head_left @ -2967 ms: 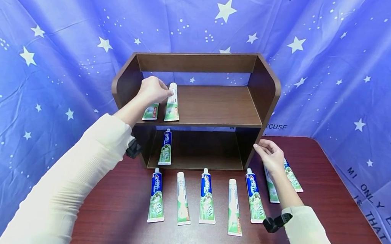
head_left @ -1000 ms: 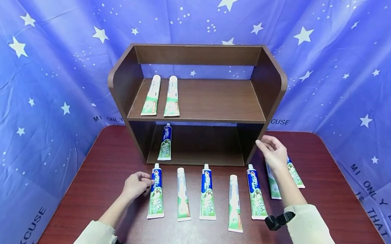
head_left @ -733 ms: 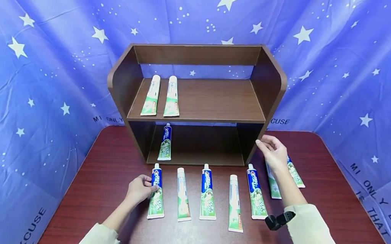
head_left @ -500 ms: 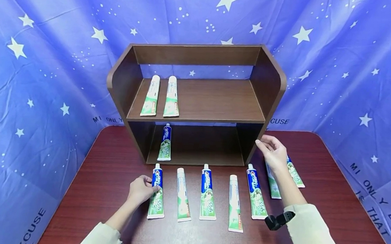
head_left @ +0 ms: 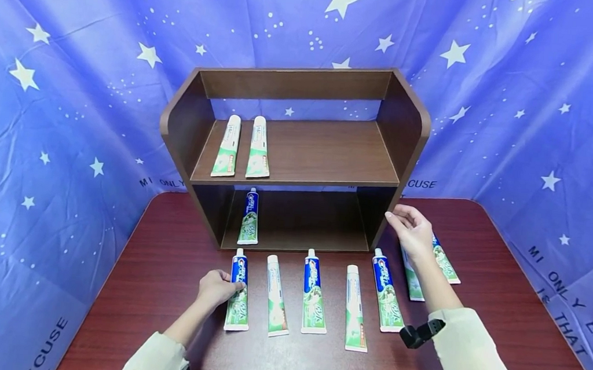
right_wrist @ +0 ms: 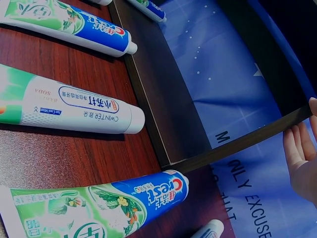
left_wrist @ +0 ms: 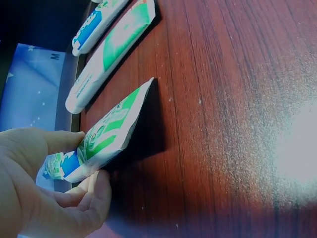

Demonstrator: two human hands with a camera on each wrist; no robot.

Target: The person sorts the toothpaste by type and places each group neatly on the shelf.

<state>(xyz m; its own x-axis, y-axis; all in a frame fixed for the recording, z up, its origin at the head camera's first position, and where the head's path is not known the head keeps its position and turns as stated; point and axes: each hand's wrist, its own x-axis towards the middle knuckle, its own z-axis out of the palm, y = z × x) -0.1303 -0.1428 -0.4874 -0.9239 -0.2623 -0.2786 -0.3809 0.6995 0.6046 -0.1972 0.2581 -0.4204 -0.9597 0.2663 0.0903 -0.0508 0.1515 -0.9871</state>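
Left hand [head_left: 217, 288] had a pinch on the held tube [head_left: 238, 307], a blue-green toothpaste tube at the left end of the row on the bench [head_left: 157, 296], near side of the brown shelf [head_left: 325, 152]. Thumb on one long edge, fingers round the other; cap to the far side, flat tail near. Left wrist view showed the tail with a shadow under it; couldn't tell if the tube was off the bench.

Right hand [head_left: 411, 235] grasped the near edge of the shelf's right side panel [head_left: 402, 121], no tube in it.

Handling, judged: light to moderate weight, soft walls, not fragile; smooth printed skin could slip or swivel. Best hold: across the middle or closer to the firmer shoulder, light squeeze; the thin tail would likely flex.

Rest of the bench row, left to right: white-green tube [head_left: 278, 297], blue-green tube [head_left: 316, 294], second white-green [head_left: 356, 309], second blue-green [head_left: 387, 294], then two partly hidden tubes [head_left: 444, 260] by the right forearm. Upper tier: two white-green tubes [head_left: 259, 147], left side. Lower tier: one blue-green [head_left: 249, 219], left of centre.
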